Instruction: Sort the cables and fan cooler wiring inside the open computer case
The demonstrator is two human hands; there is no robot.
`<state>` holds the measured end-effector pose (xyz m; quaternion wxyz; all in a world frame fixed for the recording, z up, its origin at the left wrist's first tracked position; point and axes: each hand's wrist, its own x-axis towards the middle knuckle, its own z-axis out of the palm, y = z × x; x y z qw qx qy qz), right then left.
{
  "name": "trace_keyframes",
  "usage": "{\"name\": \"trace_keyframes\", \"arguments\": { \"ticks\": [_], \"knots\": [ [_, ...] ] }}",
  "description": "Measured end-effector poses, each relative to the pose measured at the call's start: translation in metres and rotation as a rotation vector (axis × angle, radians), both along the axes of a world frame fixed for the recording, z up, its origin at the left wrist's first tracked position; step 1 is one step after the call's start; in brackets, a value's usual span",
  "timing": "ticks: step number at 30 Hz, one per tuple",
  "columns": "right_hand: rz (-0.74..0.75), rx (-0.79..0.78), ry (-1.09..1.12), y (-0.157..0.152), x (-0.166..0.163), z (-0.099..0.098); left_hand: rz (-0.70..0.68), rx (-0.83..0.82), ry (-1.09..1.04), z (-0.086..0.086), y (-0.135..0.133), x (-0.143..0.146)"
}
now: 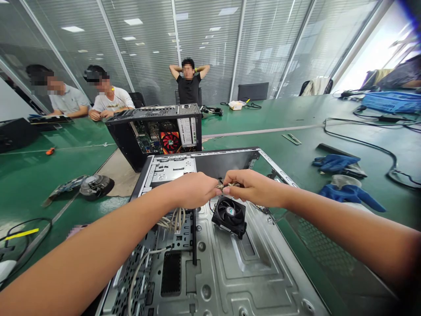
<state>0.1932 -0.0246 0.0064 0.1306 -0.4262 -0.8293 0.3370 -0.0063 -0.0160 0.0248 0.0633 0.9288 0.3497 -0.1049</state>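
Beige cables (221, 187): pinched in my left hand (194, 189) and right hand (253, 188), both closed. Black fan (229, 216) beneath, in metal case (263, 287): hard tugging could strain cables, jolt fan.

At the back, a long wall of glass panels (148, 52), with horizontal blinds (217, 57) and slim pale frames (238, 44) between the panels. In the glass, several white reflections of ceiling lights (133, 21). Before this wall, a wide green table (246, 120), slightly shiny, with a pale seam (263, 131) across it. At its far side, a dark chair (253, 91) and, more to the right, another chair (328, 86) with light cloth (315, 87) over its back. At far right, a very bright pale area (358, 48).
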Motion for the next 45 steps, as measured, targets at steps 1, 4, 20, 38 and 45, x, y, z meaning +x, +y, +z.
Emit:
{"name": "trace_keyframes", "arguments": {
  "ticks": [1, 4, 20, 38, 45],
  "knots": [
    [0.018, -0.067, 0.007, 0.0, 0.0, 0.001, -0.002, -0.002, 0.007, 0.0, 0.0, 0.0],
    [0.082, -0.214, -0.005, 0.001, 0.0, 0.002, -0.009, 0.014, 0.037, -0.002, -0.002, 0.001],
    [-0.039, -0.089, 0.112, 0.005, -0.001, -0.007, 0.041, 0.013, 0.019, 0.001, 0.001, -0.001],
    [-0.026, -0.052, 0.074, 0.006, 0.0, -0.009, 0.067, 0.033, 0.016, 0.0, -0.001, 0.0],
    [0.034, -0.186, 0.106, 0.005, 0.0, 0.0, 0.043, 0.044, 0.012, 0.0, -0.002, 0.001]
  ]
}}
